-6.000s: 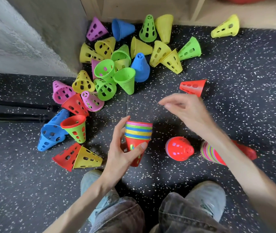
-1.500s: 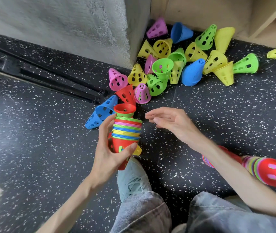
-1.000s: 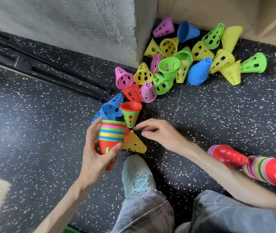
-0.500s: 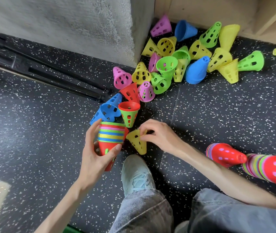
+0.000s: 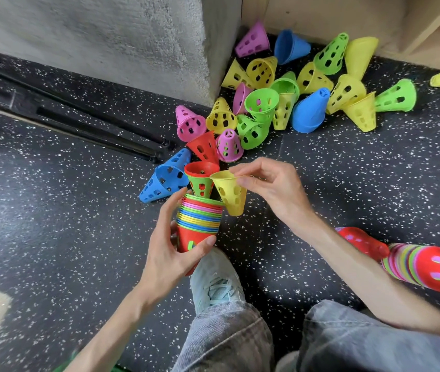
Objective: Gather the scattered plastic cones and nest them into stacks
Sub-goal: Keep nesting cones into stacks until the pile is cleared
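My left hand [image 5: 170,253] grips a nested stack of cones [image 5: 200,221], red outside with many coloured rims, mouth up. My right hand [image 5: 269,183] pinches the rim of a yellow perforated cone [image 5: 229,193], held mouth up in the air just right of the stack's top. Behind the stack a red cone nested in a green one [image 5: 201,178] stands mouth up, with blue cones [image 5: 165,178] beside it. A pile of loose yellow, green, pink, blue and red cones [image 5: 280,103] lies further back near the wall corner.
Two finished stacks [image 5: 422,264] lie on their sides at the right, partly behind my right forearm. A grey concrete wall [image 5: 133,36] and black rails [image 5: 79,124] bound the left. A wooden shelf base [image 5: 347,12] stands behind. My shoe [image 5: 216,283] rests under the stack.
My right hand has picked the yellow cone off the floor and raised it mouth up beside the stack's top. My left hand holds the stack in about the same place.
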